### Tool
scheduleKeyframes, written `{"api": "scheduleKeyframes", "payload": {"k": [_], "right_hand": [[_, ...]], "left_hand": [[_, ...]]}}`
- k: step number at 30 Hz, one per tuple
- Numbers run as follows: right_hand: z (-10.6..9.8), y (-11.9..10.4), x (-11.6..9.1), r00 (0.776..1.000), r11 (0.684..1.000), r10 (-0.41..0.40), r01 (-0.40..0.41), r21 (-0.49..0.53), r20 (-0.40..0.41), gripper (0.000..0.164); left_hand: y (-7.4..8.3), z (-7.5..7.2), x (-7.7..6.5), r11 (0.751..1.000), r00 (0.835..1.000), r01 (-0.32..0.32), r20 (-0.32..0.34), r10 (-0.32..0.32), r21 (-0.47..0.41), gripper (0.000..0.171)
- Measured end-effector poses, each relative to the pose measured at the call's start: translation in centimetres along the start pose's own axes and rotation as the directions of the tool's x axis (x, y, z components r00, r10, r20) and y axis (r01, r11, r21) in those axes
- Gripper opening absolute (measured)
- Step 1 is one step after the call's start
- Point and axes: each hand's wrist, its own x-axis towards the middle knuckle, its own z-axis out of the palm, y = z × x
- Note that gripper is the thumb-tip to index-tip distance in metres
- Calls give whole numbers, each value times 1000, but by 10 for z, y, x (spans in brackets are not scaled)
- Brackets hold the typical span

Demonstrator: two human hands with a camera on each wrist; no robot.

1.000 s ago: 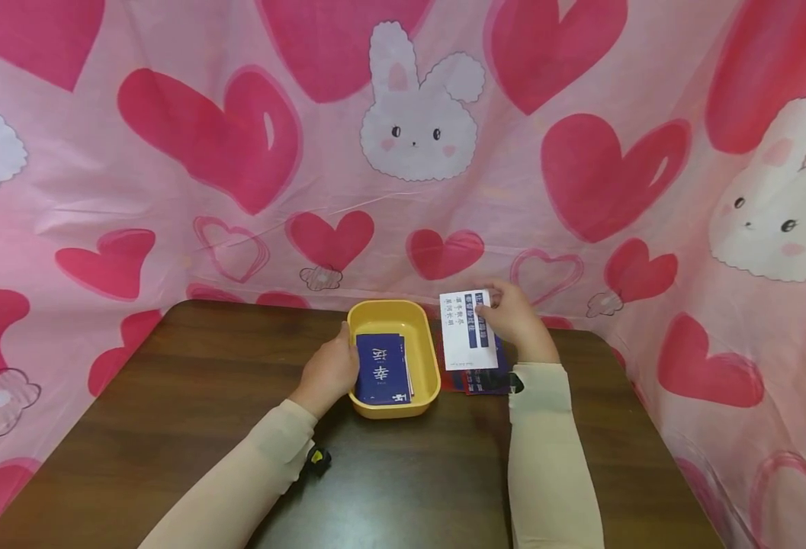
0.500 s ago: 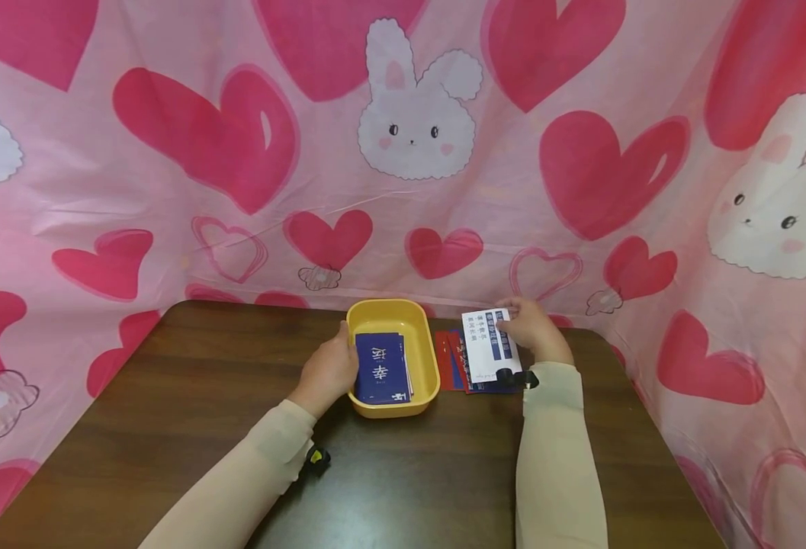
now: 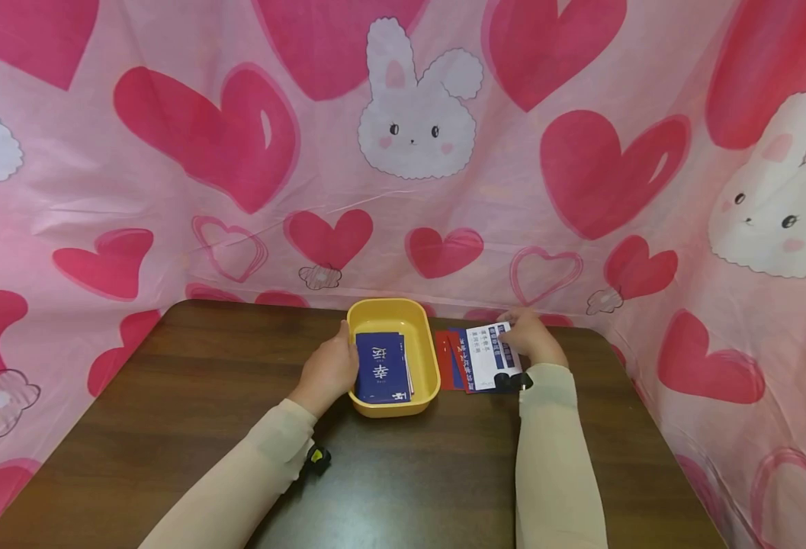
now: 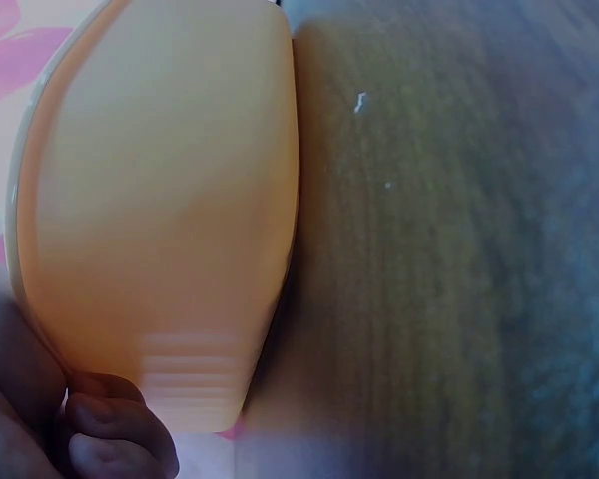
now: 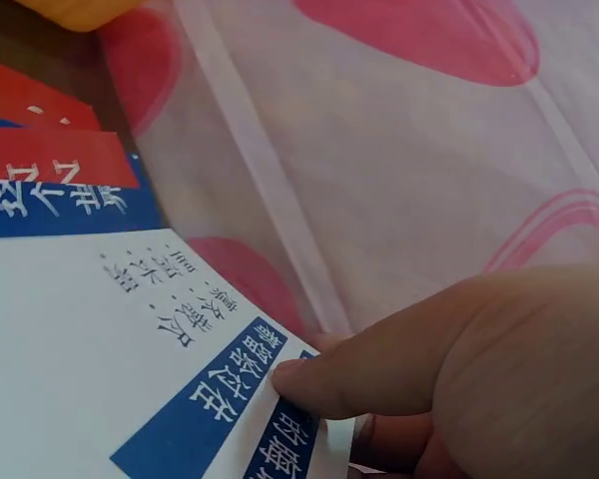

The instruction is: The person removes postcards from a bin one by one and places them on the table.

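My left hand point(image 3: 329, 366) grips the left rim of a yellow plastic tray point(image 3: 392, 412), its fingers curled at the wall in the left wrist view. Blue cards with white characters point(image 3: 378, 381) lie inside the tray. To the right of the tray, my right hand point(image 3: 538, 341) pinches the far right edge of a white card point(image 3: 483, 374) printed with blue bands and dark characters. In the right wrist view the thumb presses on its printed face. Red cards point(image 3: 447, 375) and a blue card point(image 5: 70, 213) lie fanned out, partly under the white card.
All of this rests on a dark brown wooden table point(image 3: 190, 396). A pink cloth with hearts and rabbits point(image 3: 334, 175) hangs behind and at both sides, close to the table's back edge.
The right hand has carried the white card to the right and down onto the fanned cards, uncovering the red ones. The left hand and the tray have stayed in place.
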Motion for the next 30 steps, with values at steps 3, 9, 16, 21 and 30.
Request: {"api": "scheduleKeyframes", "payload": {"k": [3,9,16,21,30], "right_hand": [[5,2,4,999,999,37,-37,12,7,51],[15,3,7,996,996,89,-90,-4,-5,49],[21,2,4,995,996,90,-91,-26,-36,46],[22,0,4,992,992,123,-123,-22,-38,47],[21,2,2,992,992,111,-114,-54,-51,53]], "left_hand": [[1,0,0,1000,1000,-1,2,1,-4,70],[0,0,0,1000,1000,5,11,-5,-5,70],[-1,0,0,1000,1000,-7,-1,7,-6,69],[-1,0,0,1000,1000,-8,0,8,-2,69],[0,1,1,1000,1000,9,11,-9,-4,70]]}}
